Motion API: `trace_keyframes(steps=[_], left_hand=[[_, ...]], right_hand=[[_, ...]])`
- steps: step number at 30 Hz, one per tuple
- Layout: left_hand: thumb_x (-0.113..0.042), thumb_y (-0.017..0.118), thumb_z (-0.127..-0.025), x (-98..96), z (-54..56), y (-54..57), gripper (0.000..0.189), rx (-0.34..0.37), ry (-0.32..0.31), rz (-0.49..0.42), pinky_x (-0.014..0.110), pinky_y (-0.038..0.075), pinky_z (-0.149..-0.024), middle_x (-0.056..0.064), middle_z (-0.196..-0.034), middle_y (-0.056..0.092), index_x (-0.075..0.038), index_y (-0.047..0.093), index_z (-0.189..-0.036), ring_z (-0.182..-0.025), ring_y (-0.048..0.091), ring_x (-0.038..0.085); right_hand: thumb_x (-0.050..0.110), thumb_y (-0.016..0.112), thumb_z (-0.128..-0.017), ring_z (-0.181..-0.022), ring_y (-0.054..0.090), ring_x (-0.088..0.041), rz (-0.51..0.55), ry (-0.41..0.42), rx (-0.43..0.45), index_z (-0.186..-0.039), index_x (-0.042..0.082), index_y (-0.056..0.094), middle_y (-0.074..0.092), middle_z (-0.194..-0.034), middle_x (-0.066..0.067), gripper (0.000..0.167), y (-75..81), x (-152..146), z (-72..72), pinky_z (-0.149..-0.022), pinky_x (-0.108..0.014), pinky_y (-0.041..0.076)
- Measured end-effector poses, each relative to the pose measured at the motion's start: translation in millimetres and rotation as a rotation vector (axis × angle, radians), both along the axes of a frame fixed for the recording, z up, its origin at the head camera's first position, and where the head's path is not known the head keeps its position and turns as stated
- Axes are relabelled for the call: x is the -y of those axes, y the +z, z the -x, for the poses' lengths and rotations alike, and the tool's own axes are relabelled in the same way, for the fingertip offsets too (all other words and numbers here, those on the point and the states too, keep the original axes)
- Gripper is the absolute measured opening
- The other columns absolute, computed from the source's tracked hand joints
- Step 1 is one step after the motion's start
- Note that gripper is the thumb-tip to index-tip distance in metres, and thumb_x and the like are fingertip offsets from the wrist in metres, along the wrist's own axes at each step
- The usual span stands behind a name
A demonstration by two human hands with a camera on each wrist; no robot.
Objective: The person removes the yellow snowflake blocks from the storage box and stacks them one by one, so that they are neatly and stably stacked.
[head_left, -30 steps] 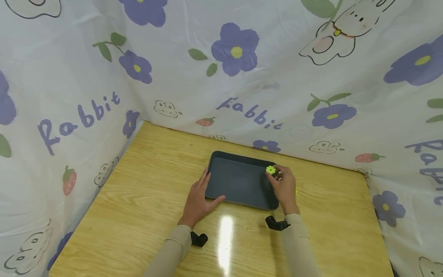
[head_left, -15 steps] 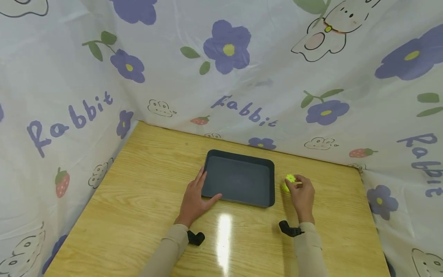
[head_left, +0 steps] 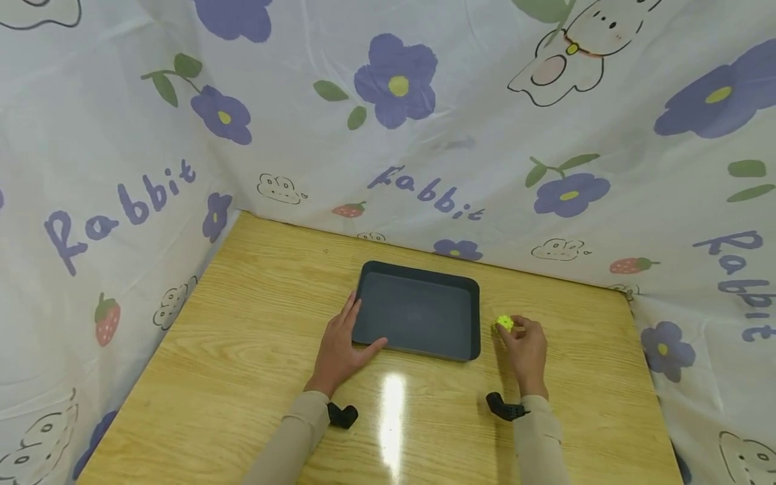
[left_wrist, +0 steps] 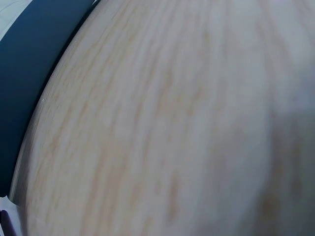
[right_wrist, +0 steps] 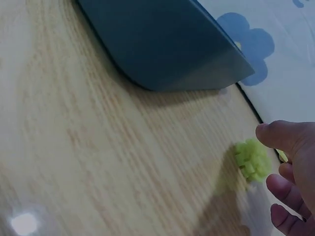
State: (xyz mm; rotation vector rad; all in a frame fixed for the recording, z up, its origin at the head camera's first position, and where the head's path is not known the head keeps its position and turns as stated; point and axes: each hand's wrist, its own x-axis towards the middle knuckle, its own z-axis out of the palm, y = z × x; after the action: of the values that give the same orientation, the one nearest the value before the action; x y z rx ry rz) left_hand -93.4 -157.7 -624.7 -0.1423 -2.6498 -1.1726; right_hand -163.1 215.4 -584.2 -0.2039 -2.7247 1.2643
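Note:
A dark grey rectangular tray point(head_left: 418, 313) lies on the wooden table. My left hand point(head_left: 338, 350) rests at its left end, fingers along the side and thumb at the near edge. Right of the tray, my right hand point(head_left: 529, 350) pinches a small yellow-green flower-shaped piece point(head_left: 504, 323) between thumb and fingertips. In the right wrist view only a sliver of this flower-shaped piece point(right_wrist: 282, 156) shows behind the thumb. Close beside it, on the tabletop, sits another yellow-green knobbly piece point(right_wrist: 252, 160). The left wrist view shows the tray's outer wall point(left_wrist: 34, 64), with no fingers.
White cloth point(head_left: 315, 135) printed with flowers and rabbits hangs along the back and sides of the wooden table point(head_left: 242, 303). Black wrist-camera mounts point(head_left: 504, 408) stick out from both sleeves. A bright light reflection lies on the near tabletop.
My right hand has moved from over the tray's right end to the table right of it, then lowered slightly, still pinching the flower-shaped piece. The left hand stays at the tray.

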Motion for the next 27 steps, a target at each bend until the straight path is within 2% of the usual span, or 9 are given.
trace_keyframes(steps=[5,14,27], left_hand=[[-0.063,0.071,-0.090,0.3,-0.1,-0.9,0.101,0.030,0.000,-0.007,0.057,0.030,-0.121,-0.005,-0.174,0.011,-0.009,0.028,-0.164,-0.149,0.037,0.036],[-0.062,0.071,-0.091,0.3,-0.4,-1.2,0.100,0.035,0.001,-0.006,0.057,0.030,-0.121,-0.006,-0.174,0.012,-0.011,0.028,-0.165,-0.148,0.037,0.036],[-0.063,0.072,-0.090,-0.1,0.3,0.7,0.101,0.016,0.009,0.005,0.060,0.032,-0.120,-0.002,-0.174,0.015,-0.010,0.029,-0.164,-0.147,0.038,0.038]], right_hand=[[0.016,0.076,-0.097,-0.076,0.060,-0.021,0.003,0.011,0.013,-0.125,-0.009,0.068,0.062,-0.115,-0.023,0.038,-3.4,-1.6,-0.6,-0.052,-0.020,0.045],[0.018,0.074,-0.098,-0.087,0.062,-0.027,0.003,0.012,0.034,-0.128,-0.006,0.068,0.060,-0.123,-0.023,0.040,-5.0,-3.4,-0.6,-0.057,-0.020,0.044],[0.018,0.074,-0.098,-0.091,0.064,-0.030,0.015,0.022,0.039,-0.130,-0.006,0.067,0.059,-0.124,-0.024,0.041,-8.3,-5.5,-1.5,-0.063,-0.022,0.049]])
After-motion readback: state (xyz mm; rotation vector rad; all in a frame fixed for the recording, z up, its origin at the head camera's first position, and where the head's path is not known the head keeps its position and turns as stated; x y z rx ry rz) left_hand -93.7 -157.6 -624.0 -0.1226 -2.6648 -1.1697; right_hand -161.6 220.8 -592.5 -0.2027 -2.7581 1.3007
